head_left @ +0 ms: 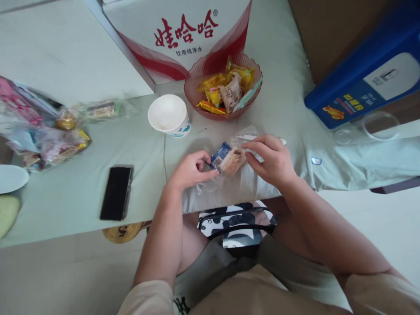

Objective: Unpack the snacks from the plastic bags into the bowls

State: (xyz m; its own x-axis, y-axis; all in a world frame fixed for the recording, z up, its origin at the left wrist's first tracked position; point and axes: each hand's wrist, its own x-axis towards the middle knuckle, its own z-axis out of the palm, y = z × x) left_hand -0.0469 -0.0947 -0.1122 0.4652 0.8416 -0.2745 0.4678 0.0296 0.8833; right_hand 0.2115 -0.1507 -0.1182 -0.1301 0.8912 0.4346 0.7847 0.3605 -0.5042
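Note:
A small snack packet lies between my hands near the table's front edge, with a blue printed end on the left and a clear part showing a light brown biscuit-like piece. My left hand is closed, its thumb and fingers pinching the blue end. At the opposite end, the fingertips of my right hand are closed on the wrapper's edge. Crinkled clear plastic lies beneath and around the packet. Behind my right hand, a thin white item sits partly hidden on more clear wrapping.
A pink glass bowl holds several wrapped snacks, with a white paper cup left of it. Behind stands a white-and-red carton. A phone and bagged snacks lie left; a blue box stands right.

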